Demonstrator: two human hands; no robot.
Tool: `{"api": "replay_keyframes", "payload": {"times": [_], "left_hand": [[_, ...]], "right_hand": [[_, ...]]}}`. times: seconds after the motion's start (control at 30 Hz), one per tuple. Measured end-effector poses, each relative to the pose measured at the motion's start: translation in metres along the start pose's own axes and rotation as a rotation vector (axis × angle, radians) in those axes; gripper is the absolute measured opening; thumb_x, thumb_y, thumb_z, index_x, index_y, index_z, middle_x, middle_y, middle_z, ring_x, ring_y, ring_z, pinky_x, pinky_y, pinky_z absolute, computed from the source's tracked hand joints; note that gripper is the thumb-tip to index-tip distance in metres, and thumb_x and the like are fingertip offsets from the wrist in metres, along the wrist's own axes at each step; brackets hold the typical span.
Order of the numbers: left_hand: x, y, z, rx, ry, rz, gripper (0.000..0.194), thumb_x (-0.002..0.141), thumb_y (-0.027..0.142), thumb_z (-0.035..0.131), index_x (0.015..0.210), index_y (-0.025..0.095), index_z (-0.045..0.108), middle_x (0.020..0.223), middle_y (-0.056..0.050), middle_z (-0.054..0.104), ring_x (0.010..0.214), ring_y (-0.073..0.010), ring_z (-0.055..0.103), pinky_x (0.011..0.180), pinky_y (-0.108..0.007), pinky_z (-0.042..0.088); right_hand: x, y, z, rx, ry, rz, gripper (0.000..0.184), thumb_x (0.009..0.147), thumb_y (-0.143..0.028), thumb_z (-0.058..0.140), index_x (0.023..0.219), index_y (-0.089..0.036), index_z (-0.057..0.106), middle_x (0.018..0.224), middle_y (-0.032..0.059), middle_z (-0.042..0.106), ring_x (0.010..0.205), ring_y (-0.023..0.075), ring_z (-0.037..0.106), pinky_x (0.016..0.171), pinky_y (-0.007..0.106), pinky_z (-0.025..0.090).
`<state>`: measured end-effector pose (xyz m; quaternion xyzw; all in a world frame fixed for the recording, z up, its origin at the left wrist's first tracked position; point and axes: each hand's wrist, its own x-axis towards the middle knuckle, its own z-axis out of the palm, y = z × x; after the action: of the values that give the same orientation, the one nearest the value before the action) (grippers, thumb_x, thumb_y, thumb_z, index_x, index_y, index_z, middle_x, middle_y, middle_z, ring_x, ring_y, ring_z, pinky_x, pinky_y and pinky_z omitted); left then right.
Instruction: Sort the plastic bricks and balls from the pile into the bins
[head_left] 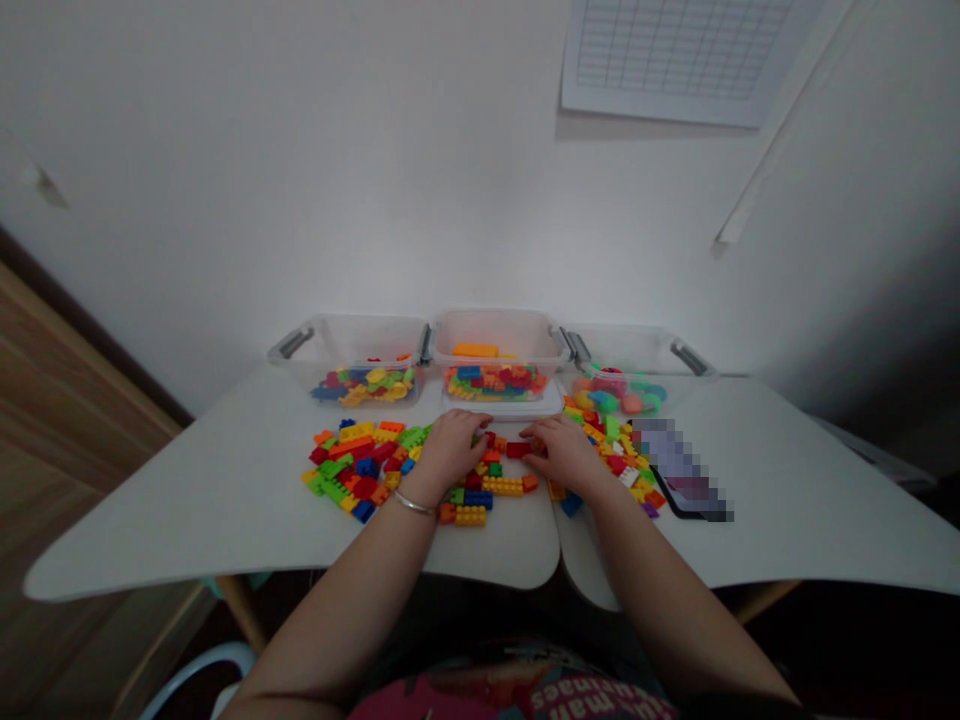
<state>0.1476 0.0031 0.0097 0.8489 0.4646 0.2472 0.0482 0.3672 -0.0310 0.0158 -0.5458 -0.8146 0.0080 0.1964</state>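
My left hand (450, 450) lies palm down over the loose plastic building bricks, with a silver bangle (414, 504) on its wrist. Its fingertips reach a small green brick (477, 438). My right hand (564, 455) faces it from the other side, with its fingertips at a red brick (517, 450). Whether either hand grips anything is hidden by the fingers. Heaps of multicoloured bricks (352, 470) spread left of my left hand, more (615, 465) lie right of my right hand, and a yellow brick (502, 486) sits between my wrists.
Several clear plastic bins with grey handles stand along the wall: left (345, 362), middle (495, 338) and right (634, 350), all holding bricks or coloured pieces. A phone (679, 485), partly blurred, lies on the white table (210, 500) right of the bricks.
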Motion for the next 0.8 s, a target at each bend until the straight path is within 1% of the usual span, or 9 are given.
{"api": "replay_keyframes", "payload": {"times": [0.2,0.3,0.5,0.63,0.7,0.8], "left_hand": [[0.000,0.001,0.000,0.011,-0.005,0.006,0.031,0.089,0.026,0.056,0.116,0.015,0.066,0.113,-0.011,0.071,0.108,-0.0248,0.063,0.100,-0.040,0.048],[0.001,0.000,0.000,0.010,-0.009,0.003,0.031,0.089,0.025,0.056,0.116,0.017,0.066,0.114,-0.010,0.071,0.107,-0.0241,0.063,0.100,-0.040,0.048],[0.000,-0.002,0.002,0.012,-0.006,0.014,0.030,0.089,0.026,0.056,0.116,0.017,0.066,0.113,-0.009,0.071,0.107,-0.0235,0.063,0.100,-0.039,0.047],[0.000,-0.002,0.001,0.020,-0.003,0.012,0.030,0.090,0.027,0.055,0.116,0.017,0.067,0.112,-0.010,0.071,0.107,-0.0241,0.063,0.099,-0.040,0.047],[0.000,0.000,0.000,0.023,-0.005,0.013,0.030,0.090,0.027,0.055,0.116,0.017,0.067,0.112,-0.010,0.071,0.107,-0.0241,0.063,0.099,-0.039,0.048],[0.001,0.002,-0.002,0.025,-0.017,0.013,0.031,0.090,0.027,0.054,0.117,0.016,0.067,0.112,-0.011,0.071,0.106,-0.0242,0.063,0.098,-0.040,0.048]], "right_hand": [[-0.003,0.002,-0.001,0.004,-0.011,-0.007,0.018,0.079,-0.025,0.071,0.097,-0.021,0.071,0.097,0.0060,0.071,0.100,0.0231,0.058,0.095,0.038,0.041],[-0.003,0.002,0.000,0.004,-0.001,-0.022,0.015,0.080,-0.025,0.070,0.094,-0.022,0.071,0.096,0.0051,0.071,0.098,0.0224,0.058,0.094,0.038,0.041],[-0.002,0.005,0.002,0.082,0.039,-0.018,0.018,0.081,-0.022,0.069,0.099,-0.022,0.071,0.100,0.0053,0.071,0.101,0.0221,0.059,0.096,0.038,0.042],[0.000,0.004,0.002,0.158,0.143,-0.011,0.020,0.083,-0.020,0.066,0.102,-0.022,0.071,0.099,0.0058,0.071,0.099,0.0225,0.060,0.094,0.039,0.044],[0.002,0.001,-0.001,0.208,0.233,-0.025,0.020,0.084,-0.021,0.065,0.103,-0.021,0.070,0.099,0.0066,0.072,0.098,0.0232,0.061,0.093,0.040,0.045],[0.008,-0.004,-0.010,0.261,0.404,-0.046,0.022,0.085,-0.025,0.063,0.105,-0.022,0.069,0.102,0.0079,0.072,0.099,0.0245,0.062,0.092,0.042,0.046]]}}
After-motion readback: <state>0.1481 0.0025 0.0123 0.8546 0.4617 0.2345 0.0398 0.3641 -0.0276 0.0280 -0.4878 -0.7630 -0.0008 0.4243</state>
